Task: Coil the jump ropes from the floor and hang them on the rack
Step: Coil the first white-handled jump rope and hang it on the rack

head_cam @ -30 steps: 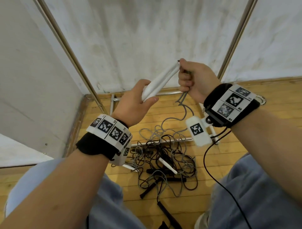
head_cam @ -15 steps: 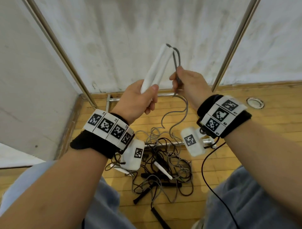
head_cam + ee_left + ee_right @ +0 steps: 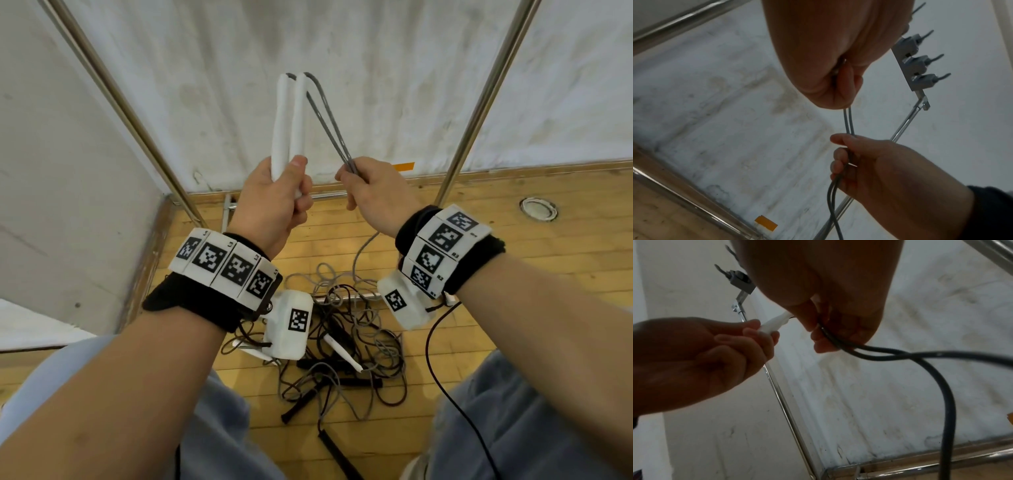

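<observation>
My left hand [image 3: 274, 202] grips the two white handles [image 3: 287, 123] of one jump rope, held upright side by side. Its doubled grey cord [image 3: 329, 130] runs from the handle tops down to my right hand [image 3: 370, 192], which pinches both strands. In the left wrist view the strands [image 3: 848, 121] pass into the right hand [image 3: 875, 165]. In the right wrist view the cord [image 3: 900, 353] trails off to the right, and the left hand [image 3: 705, 356] holds the handles [image 3: 772, 325]. Below the right hand the cord drops to a tangled pile of ropes [image 3: 346, 349] on the floor.
The rack's metal uprights [image 3: 479, 106] stand against the white wall, with a base bar [image 3: 329, 196] on the wooden floor. A hook bar [image 3: 914, 65] with several pegs sits high on the rack. A round floor fitting [image 3: 537, 209] lies at the right.
The left hand has lifted the white handles from slanted to upright. The right hand has slid down the cord away from the handle tops, drawing the two strands taut.
</observation>
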